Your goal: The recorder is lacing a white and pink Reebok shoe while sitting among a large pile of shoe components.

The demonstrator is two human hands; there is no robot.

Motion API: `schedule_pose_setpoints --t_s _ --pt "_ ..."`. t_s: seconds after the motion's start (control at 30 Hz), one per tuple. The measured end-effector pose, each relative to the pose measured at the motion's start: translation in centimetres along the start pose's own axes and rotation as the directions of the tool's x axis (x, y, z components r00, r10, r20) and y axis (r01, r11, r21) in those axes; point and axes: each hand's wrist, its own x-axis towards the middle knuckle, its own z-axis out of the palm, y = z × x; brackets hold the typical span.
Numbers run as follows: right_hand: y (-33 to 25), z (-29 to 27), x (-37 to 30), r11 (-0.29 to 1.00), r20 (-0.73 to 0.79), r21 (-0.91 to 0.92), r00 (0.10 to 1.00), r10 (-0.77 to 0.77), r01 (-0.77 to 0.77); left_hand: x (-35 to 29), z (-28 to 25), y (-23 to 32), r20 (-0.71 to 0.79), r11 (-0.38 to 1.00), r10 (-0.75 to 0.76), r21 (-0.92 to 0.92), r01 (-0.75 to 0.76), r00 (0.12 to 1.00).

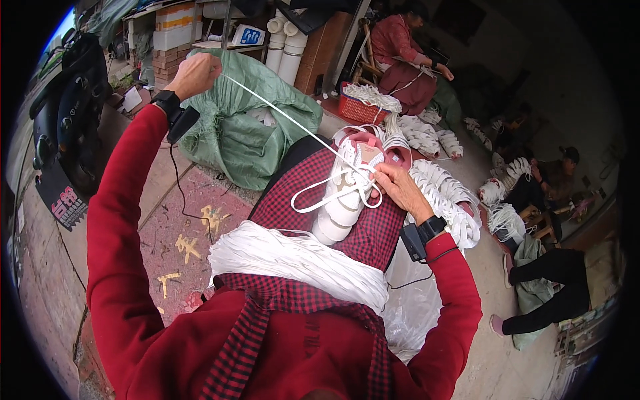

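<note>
My left hand [195, 75] is raised, fingers pinching a taut white shoelace [280, 115]. My right hand [399, 187] pinches that lace at the white sneaker [347, 190] on my lap.

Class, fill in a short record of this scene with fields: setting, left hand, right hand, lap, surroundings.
setting: person seated, shoe on lap, seen from above
left hand: left hand raised, pulling a white lace taut
right hand: right hand steadies the white and pink shoe at its eyelets
lap: bundle of white laces across a red checked apron
surroundings: green sack, red basket, pile of laced shoes, other seated people at work
</note>
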Motion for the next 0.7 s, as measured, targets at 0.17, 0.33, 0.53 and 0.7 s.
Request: schedule_pose_setpoints --t_s 0.17,0.33,0.53,0.7 --pt "-1.9 -0.6 -1.9 1.0 -0.384 0.01 0.923 0.005 -0.001 -4.1 2.8 7.9 0.051 0.952 0.051 -0.305 -0.033 0.997" --pt "-3.7 2.3 -5.3 0.844 -0.198 -0.495 0.92 -0.338 0.204 -4.6 3.7 19.3 0.082 0.744 0.302 -0.643 -0.181 0.95" --pt "-3.4 2.6 -5.6 0.888 -0.126 -0.41 0.952 -0.28 0.208 -4.1 5.8 25.3 0.022 0.608 0.347 -0.767 -0.207 0.938" --pt "-2.9 1.6 -3.6 0.999 -0.403 0.018 0.914 -0.034 0.045 -4.1 6.1 26.0 0.012 0.507 0.395 -0.837 -0.207 0.919"
